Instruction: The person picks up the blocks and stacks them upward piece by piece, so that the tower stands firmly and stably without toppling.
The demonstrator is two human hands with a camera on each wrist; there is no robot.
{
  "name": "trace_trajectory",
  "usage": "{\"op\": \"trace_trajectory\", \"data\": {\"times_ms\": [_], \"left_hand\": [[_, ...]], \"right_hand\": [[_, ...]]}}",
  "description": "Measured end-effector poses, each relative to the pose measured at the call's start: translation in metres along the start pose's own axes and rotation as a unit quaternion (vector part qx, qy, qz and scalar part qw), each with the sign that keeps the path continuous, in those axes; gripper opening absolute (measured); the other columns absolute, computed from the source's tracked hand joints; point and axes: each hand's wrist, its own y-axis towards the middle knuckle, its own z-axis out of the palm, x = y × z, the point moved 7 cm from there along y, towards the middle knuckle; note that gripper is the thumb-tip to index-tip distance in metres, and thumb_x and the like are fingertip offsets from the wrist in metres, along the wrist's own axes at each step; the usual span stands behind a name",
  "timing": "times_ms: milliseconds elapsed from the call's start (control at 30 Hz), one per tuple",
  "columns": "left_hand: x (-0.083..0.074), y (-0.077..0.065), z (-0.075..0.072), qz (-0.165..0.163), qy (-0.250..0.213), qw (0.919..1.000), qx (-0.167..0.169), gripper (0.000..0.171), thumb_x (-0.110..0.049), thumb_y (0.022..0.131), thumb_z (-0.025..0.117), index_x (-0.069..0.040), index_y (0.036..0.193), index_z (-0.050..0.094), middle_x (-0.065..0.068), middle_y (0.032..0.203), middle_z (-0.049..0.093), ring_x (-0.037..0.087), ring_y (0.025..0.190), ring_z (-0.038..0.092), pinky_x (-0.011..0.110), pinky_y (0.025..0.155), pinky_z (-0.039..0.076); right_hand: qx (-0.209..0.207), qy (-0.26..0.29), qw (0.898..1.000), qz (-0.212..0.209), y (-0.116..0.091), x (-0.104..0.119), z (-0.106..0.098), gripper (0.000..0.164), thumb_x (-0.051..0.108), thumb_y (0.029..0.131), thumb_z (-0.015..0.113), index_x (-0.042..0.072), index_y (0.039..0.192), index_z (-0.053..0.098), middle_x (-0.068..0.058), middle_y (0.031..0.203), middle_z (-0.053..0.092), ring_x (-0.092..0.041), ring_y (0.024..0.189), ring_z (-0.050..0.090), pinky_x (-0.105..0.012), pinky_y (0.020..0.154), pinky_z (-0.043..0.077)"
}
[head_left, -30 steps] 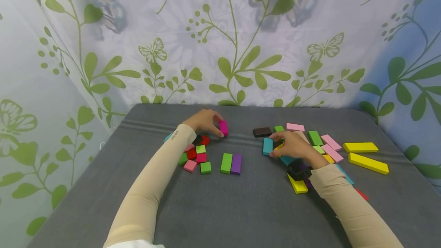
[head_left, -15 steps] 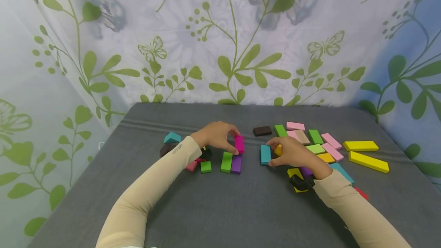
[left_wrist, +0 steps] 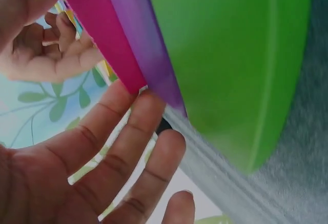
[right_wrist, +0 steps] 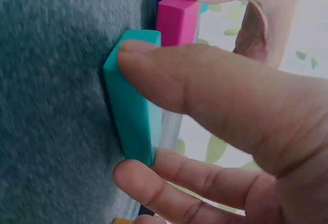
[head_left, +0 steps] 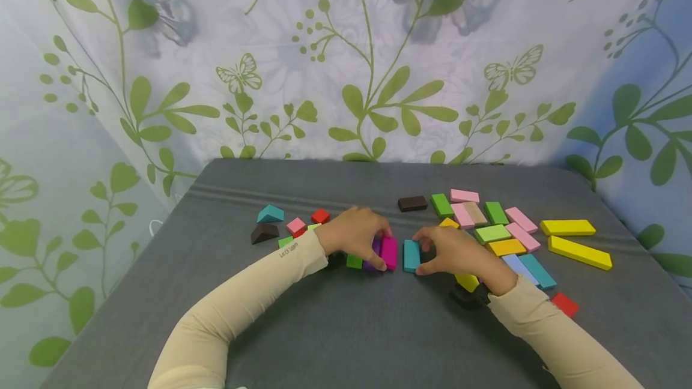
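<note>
My left hand [head_left: 354, 234] pinches a magenta block [head_left: 388, 254] between thumb and fingertips. That block lies against a purple block [left_wrist: 148, 44], which sits beside a green block [left_wrist: 225, 55]; in the head view the hand partly covers both. Just to the right, a teal block [head_left: 411, 256] rests on the grey table, held at its two ends by the thumb and fingers of my right hand [head_left: 454, 254]. A narrow gap separates the teal block from the magenta one. The right wrist view shows the teal block [right_wrist: 130, 106] touching the cloth.
Small red, pink and green cubes lie left, with a teal wedge [head_left: 270, 214] and a dark brown arched block [head_left: 264, 233]. Several coloured blocks spread right, including a long yellow block [head_left: 567, 228] and a red block [head_left: 564, 304]. A dark brown block [head_left: 412, 203] lies behind.
My left hand has brought the magenta block right and toward me, down beside the purple one. My right hand has slid the teal block left and nearer, close to the row.
</note>
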Motion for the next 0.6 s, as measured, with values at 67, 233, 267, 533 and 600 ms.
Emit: {"op": "trace_trajectory", "data": {"times_ms": [67, 233, 267, 533, 600], "left_hand": [[-0.003, -0.001, 0.001, 0.002, 0.018, 0.9998, 0.002, 0.058, -0.053, 0.084, 0.088, -0.019, 0.13, 0.076, -0.005, 0.118, 0.075, 0.016, 0.109, 0.063, 0.043, 0.099, 0.049], [-0.007, -0.003, 0.003, -0.006, 0.045, 0.9989, 0.006, 0.059, -0.055, 0.085, 0.088, -0.02, 0.13, 0.075, -0.004, 0.124, 0.073, 0.019, 0.112, 0.061, 0.042, 0.098, 0.049], [-0.007, -0.004, 0.003, -0.009, 0.048, 0.9988, 0.007, 0.059, -0.055, 0.085, 0.088, -0.02, 0.13, 0.075, -0.003, 0.124, 0.073, 0.019, 0.112, 0.062, 0.041, 0.098, 0.049], [-0.005, -0.004, 0.006, -0.013, 0.047, 0.9988, 0.006, 0.06, -0.054, 0.085, 0.089, -0.017, 0.131, 0.076, -0.003, 0.121, 0.075, 0.018, 0.108, 0.065, 0.04, 0.097, 0.05], [-0.005, -0.004, 0.006, -0.011, 0.042, 0.9991, 0.004, 0.06, -0.053, 0.085, 0.089, -0.016, 0.131, 0.076, -0.002, 0.12, 0.076, 0.017, 0.105, 0.065, 0.04, 0.095, 0.051]], "right_hand": [[-0.002, 0.004, 1.0, -0.002, 0.0, 0.002, 0.002, 0.061, 0.025, 0.082, 0.097, -0.003, 0.128, 0.07, -0.005, 0.102, 0.072, -0.021, 0.09, 0.065, -0.045, 0.085, 0.06], [-0.007, 0.014, 1.0, -0.019, 0.001, 0.007, 0.005, 0.06, 0.024, 0.081, 0.097, -0.004, 0.126, 0.07, -0.005, 0.1, 0.071, -0.02, 0.087, 0.062, -0.042, 0.081, 0.058], [-0.007, 0.014, 1.0, -0.023, 0.002, 0.007, 0.006, 0.06, 0.025, 0.081, 0.097, -0.004, 0.126, 0.07, -0.005, 0.1, 0.071, -0.02, 0.087, 0.062, -0.041, 0.081, 0.057], [-0.014, 0.02, 0.999, -0.045, 0.004, 0.012, 0.011, 0.06, 0.026, 0.081, 0.097, -0.003, 0.126, 0.07, -0.003, 0.098, 0.07, -0.018, 0.084, 0.061, -0.036, 0.077, 0.054], [-0.014, 0.02, 0.999, -0.046, 0.005, 0.012, 0.011, 0.06, 0.026, 0.081, 0.097, -0.003, 0.126, 0.07, -0.003, 0.098, 0.069, -0.018, 0.084, 0.061, -0.035, 0.076, 0.054]]}}
